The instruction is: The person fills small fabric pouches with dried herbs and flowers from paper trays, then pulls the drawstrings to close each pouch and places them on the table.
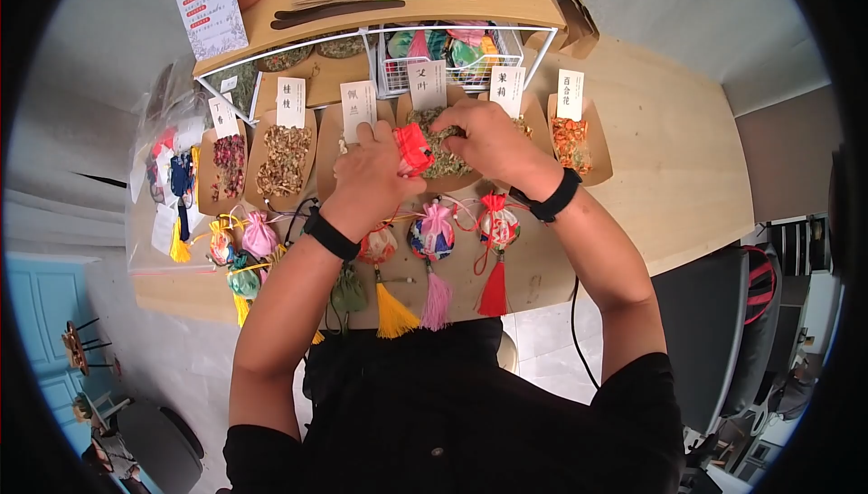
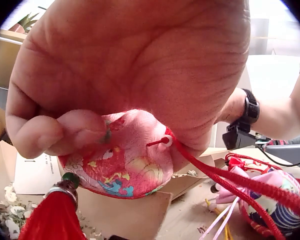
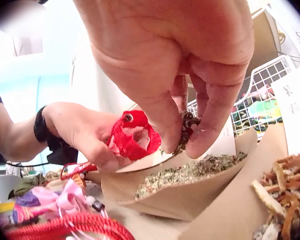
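Note:
My left hand (image 1: 378, 173) holds a red patterned pouch (image 1: 413, 151); in the left wrist view its fingers curl round the pouch (image 2: 122, 160), and a red tassel (image 2: 52, 217) hangs below. The mouth of the pouch (image 3: 135, 140) gapes in the right wrist view. Beside it, my right hand (image 3: 185, 70) pinches dark dried herbs (image 3: 186, 131) between thumb and fingers, over a paper tray (image 3: 155, 200) of chopped green herbs (image 3: 195, 172). From the head view, my right hand (image 1: 506, 146) is just right of the pouch, above that tray.
Paper trays of dried flowers (image 1: 228, 167), brown pieces (image 1: 283, 161) and orange pieces (image 1: 571, 143) stand in a row with labels. Tasselled pouches (image 1: 434, 236) lie along the table's (image 1: 669, 159) near side. Behind are a wire basket (image 1: 393, 78) and a wooden shelf (image 1: 506, 1).

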Available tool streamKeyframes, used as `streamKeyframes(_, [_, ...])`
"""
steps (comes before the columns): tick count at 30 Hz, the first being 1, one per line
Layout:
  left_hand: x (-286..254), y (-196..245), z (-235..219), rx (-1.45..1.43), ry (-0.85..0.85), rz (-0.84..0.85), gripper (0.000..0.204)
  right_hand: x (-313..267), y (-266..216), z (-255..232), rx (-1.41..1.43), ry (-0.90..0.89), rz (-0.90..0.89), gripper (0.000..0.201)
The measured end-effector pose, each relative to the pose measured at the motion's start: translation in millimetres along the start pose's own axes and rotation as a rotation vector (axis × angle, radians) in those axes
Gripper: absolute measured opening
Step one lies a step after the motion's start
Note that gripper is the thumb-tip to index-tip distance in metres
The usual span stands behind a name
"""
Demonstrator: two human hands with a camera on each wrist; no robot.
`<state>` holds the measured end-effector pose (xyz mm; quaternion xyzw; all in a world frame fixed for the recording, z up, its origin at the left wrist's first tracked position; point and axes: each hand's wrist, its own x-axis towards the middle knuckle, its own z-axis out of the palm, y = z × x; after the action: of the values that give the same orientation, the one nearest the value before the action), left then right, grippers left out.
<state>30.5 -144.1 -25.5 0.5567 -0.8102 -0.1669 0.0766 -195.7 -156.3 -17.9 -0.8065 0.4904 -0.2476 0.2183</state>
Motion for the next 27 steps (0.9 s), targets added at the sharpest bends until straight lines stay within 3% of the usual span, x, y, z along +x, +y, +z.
streamKeyframes(4, [10, 3, 3, -0.024, -0.033, -0.014, 0.077, 3, -12, -14, 0.119, 0.025, 0.075, 0.027])
streamKeyframes(10, [15, 17, 4, -0.05, -0.021, -0.005, 0.077, 2, -22, -18, 0.118, 0.014, 0.045, 0.028])
streamKeyframes(13, [13, 22, 5, -0.066, 0.006, 0.01, 0.077, 2, -34, -25, 0.163, -0.057, 0.164, 0.029])
streamKeyframes(19, [12, 23, 4, -0.14, 0.013, 0.034, 0.076, 0, -35, -31, 0.322, -0.123, 0.156, 0.038])
streamKeyframes(25, [11, 19, 11, -0.231, 0.096, 0.051, 0.075, -3, -42, -27, 0.439, -0.048, 0.151, 0.036])
streamKeyframes(27, [9, 15, 8, -0.247, 0.073, 0.028, 0.076, -2, -46, -33, 0.359, 0.012, 0.237, 0.035])
